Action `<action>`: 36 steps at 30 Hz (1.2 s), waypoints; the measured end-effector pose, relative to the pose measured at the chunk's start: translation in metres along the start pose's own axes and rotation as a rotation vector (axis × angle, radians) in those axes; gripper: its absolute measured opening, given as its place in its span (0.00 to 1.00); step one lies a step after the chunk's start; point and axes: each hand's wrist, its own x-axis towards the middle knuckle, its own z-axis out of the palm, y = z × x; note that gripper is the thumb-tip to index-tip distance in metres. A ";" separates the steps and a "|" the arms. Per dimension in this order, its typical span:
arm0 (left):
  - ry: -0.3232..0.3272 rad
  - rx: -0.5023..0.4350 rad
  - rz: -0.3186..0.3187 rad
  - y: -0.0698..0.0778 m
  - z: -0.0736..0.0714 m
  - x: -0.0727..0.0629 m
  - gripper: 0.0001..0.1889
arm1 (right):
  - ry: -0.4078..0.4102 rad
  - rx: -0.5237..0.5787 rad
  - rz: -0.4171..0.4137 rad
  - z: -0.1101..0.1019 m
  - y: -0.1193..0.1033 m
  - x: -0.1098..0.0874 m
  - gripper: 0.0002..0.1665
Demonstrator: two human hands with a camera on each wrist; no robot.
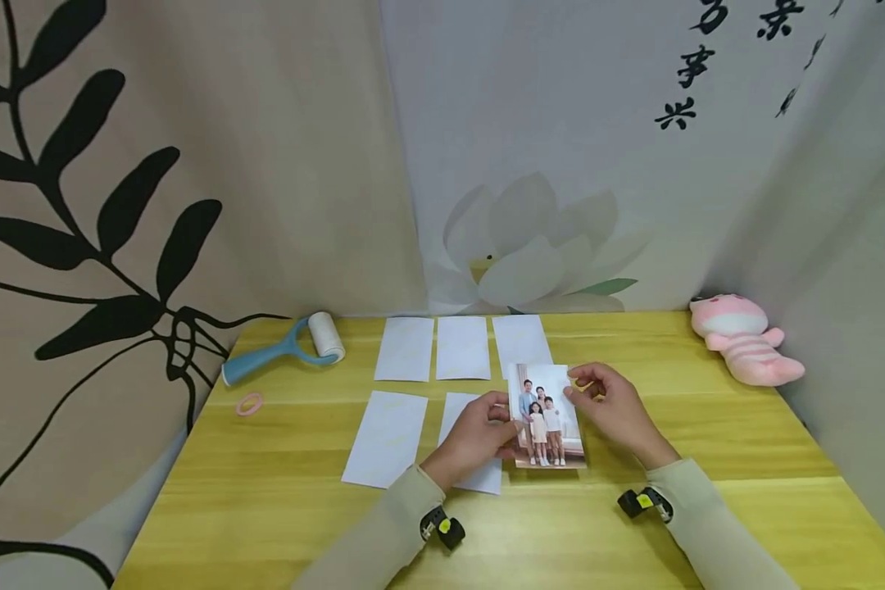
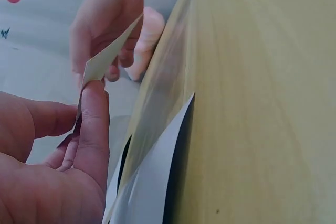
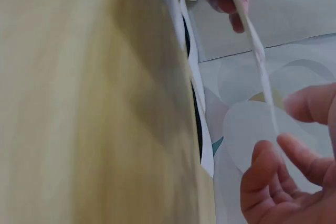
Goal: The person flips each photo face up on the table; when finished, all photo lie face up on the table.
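A glossy family photo (image 1: 546, 418) is held up over the table, its picture side toward the head camera. My left hand (image 1: 474, 438) pinches its left edge between thumb and fingers; in the left wrist view the photo (image 2: 107, 56) shows nearly edge-on. At the opposite edge is my right hand (image 1: 615, 410), loosely bent. In the right wrist view its thumb (image 3: 310, 104) stands apart from the photo, while a fingertip (image 3: 287, 142) is right at the edge. White sheets (image 1: 386, 438) lie beneath and behind; one sheet (image 1: 487, 475) is partly covered by my left hand.
Three more white sheets (image 1: 462, 348) form a row at the back of the wooden table (image 1: 265, 508). A blue-handled lint roller (image 1: 280, 351) and a pink ring (image 1: 249, 404) lie at left. A pink plush toy (image 1: 745, 340) rests at the back right, near the curtain.
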 end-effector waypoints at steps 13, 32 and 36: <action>0.063 -0.049 -0.008 -0.007 0.006 -0.003 0.25 | -0.182 0.179 0.074 -0.002 0.010 -0.006 0.27; 0.079 0.200 -0.006 -0.002 0.004 -0.008 0.25 | -0.218 -0.058 0.138 0.003 0.016 0.001 0.26; 0.084 0.281 -0.008 0.001 0.001 -0.008 0.26 | -0.229 -0.077 0.145 0.005 0.014 0.003 0.25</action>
